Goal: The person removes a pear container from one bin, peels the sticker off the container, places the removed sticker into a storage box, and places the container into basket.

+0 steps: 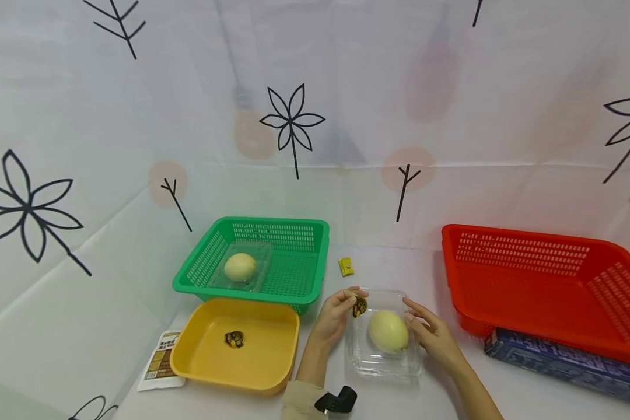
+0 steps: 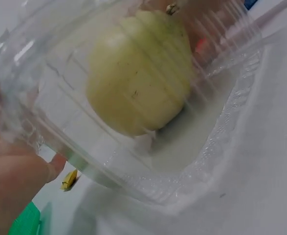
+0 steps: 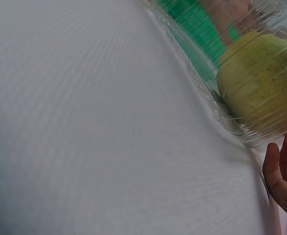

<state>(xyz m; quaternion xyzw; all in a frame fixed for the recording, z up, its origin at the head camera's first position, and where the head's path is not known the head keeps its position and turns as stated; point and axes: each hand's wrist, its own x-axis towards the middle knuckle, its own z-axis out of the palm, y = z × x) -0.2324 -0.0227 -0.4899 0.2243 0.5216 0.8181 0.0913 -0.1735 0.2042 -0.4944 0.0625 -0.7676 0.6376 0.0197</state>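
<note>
A clear plastic clamshell box stands on the white cloth with a pale yellow-green, melon-like fruit inside. In the left wrist view, the fruit shows its stem end through the ribbed plastic. My left hand is at the box's far left corner, pinching a small brown-and-yellow wrapped piece between thumb and fingers. My right hand rests its extended fingers against the box's right side. The right wrist view shows those fingers beside the box wall.
A green basket holds another boxed fruit. Before it, a yellow basin contains a similar brown-and-yellow piece, with a white-brown packet alongside. A yellow sachet lies behind the box. Right are a red basket and blue box.
</note>
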